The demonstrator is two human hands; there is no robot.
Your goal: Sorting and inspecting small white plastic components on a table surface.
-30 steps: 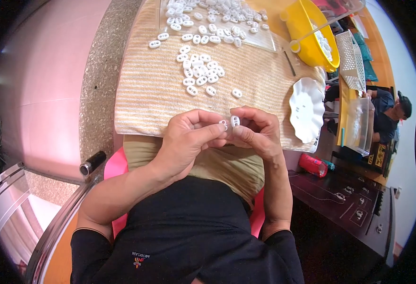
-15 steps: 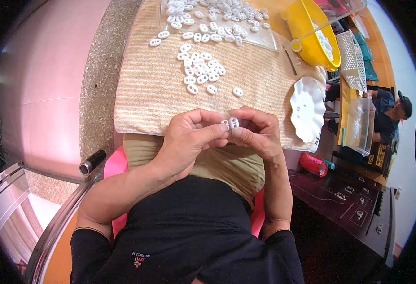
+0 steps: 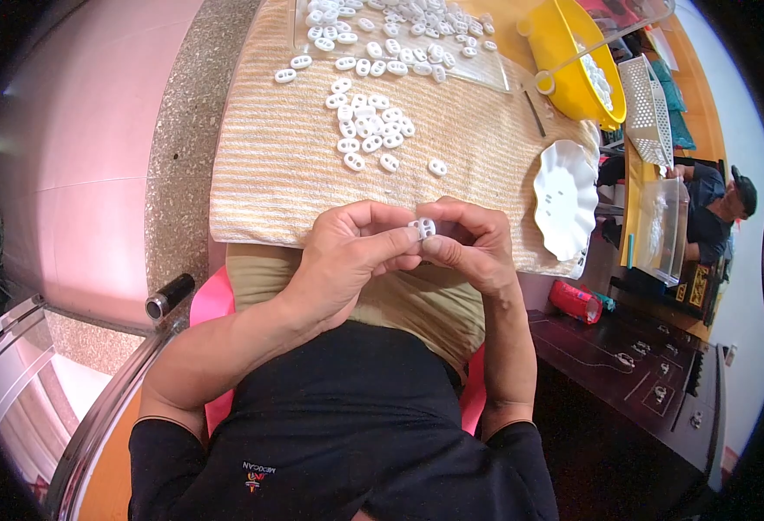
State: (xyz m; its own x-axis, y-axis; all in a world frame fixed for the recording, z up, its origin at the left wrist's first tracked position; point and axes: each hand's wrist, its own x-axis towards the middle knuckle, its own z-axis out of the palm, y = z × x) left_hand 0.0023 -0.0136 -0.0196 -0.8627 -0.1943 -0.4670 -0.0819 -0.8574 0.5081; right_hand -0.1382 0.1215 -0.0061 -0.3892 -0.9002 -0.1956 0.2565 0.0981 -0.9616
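Close to the table's near edge, my left hand (image 3: 352, 247) pinches a small white plastic piece between thumb and forefinger, mostly covered by the fingers. My right hand (image 3: 476, 243) pinches a white oval two-hole piece (image 3: 428, 227) against it, so the two pieces touch or overlap; how they fit together is too small to tell. Beyond my hands lies a loose cluster of the same white oval pieces (image 3: 368, 127) on a striped towel (image 3: 269, 165). One single piece (image 3: 436, 167) rests just ahead of my right hand.
A clear tray (image 3: 486, 74) at the far side carries a heap of white pieces (image 3: 416, 16). To the right are a white scalloped dish (image 3: 564, 201), a yellow tub (image 3: 564, 43) with white pieces inside, and a perforated basket (image 3: 647, 108). Another person sits farther right by a clear bin (image 3: 662, 230).
The piece in my right hand has moved slightly left, closing the small gap to the piece in my left hand. My left hand and the pieces on the towel stay put.
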